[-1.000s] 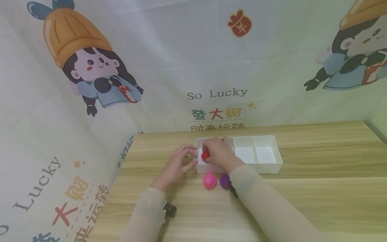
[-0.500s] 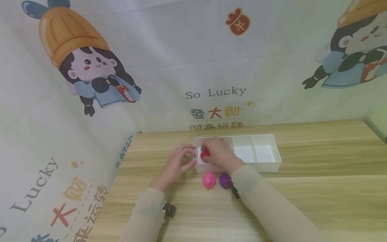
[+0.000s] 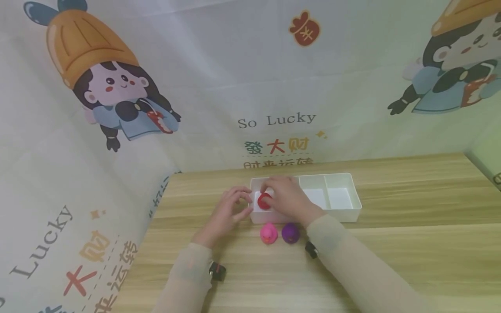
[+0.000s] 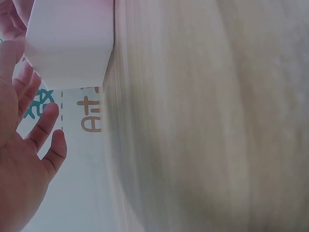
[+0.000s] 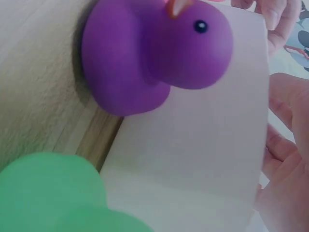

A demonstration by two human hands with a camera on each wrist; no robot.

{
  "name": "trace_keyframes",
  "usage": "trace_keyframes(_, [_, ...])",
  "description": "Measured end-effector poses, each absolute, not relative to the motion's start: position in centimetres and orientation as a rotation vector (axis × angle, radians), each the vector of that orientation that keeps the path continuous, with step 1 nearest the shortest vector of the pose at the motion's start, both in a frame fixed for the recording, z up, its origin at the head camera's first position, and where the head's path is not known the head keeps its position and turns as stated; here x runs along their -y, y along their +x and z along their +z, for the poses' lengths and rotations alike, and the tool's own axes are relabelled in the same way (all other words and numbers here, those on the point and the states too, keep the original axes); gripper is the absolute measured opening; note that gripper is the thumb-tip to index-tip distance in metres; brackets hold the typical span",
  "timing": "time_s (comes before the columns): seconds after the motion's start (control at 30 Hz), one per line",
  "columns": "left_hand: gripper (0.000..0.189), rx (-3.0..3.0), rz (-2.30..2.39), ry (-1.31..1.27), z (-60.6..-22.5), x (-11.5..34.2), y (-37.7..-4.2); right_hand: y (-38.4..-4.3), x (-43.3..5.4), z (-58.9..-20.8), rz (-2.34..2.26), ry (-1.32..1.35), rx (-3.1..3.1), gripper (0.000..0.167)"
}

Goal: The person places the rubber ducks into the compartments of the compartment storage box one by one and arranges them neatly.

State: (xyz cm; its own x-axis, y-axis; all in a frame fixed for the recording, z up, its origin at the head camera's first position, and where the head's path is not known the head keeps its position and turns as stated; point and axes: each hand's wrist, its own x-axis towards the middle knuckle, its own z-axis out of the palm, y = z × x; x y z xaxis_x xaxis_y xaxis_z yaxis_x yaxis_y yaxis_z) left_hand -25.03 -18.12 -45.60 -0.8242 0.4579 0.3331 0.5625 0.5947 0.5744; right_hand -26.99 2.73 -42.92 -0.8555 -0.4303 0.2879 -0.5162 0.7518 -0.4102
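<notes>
A small red rounded object (image 3: 263,201) sits in the leftmost compartment of the white divided box (image 3: 305,216); its exact kind is not clear. Over that compartment is my right hand (image 3: 287,194), thumb overlapping the red object and fingers spread around it without a visible grip. My left hand (image 3: 228,211) is at the box's left end with loosely bent fingers, holding nothing; whether it touches the wall is unclear. In front of the box stand a pink rubber duck (image 3: 268,234) and a purple rubber duck (image 5: 193,53). Fingers of both hands show beyond the box in the right wrist view.
A green rounded object (image 5: 53,193) lies close to the right wrist camera, hidden from the head view. The wooden table (image 3: 411,204) meets a printed cloth backdrop (image 3: 211,87) behind the box. Black wrist devices sit by both sleeves.
My right hand has shifted slightly right and its fingers have loosened, uncovering more of the red object, which stays in the leftmost compartment. The left hand has barely moved.
</notes>
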Motion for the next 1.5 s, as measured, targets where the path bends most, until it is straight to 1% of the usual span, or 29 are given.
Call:
trace_keyframes(0.1, [0.019,2.657,-1.034,-0.864,-45.6,18.1,-25.1,-26.7,-3.0,-42.6,0.73,0.742,2.779,0.017])
trace_keyframes(0.43, [0.019,2.66,-1.019,-0.862,-45.9,18.3,-25.2,-25.5,-3.7,-42.2,0.75,0.851,2.711,0.016])
trace_keyframes(0.83, [0.019,2.673,-1.036,-0.812,-45.8,18.4,-25.1,-24.2,-5.3,-41.8,0.732,0.747,2.684,0.015])
trace_keyframes(1.5, [0.019,2.666,-1.041,-0.842,-45.8,18.2,-25.1,-22.9,-8.3,-42.1,0.73,0.722,2.721,0.014])
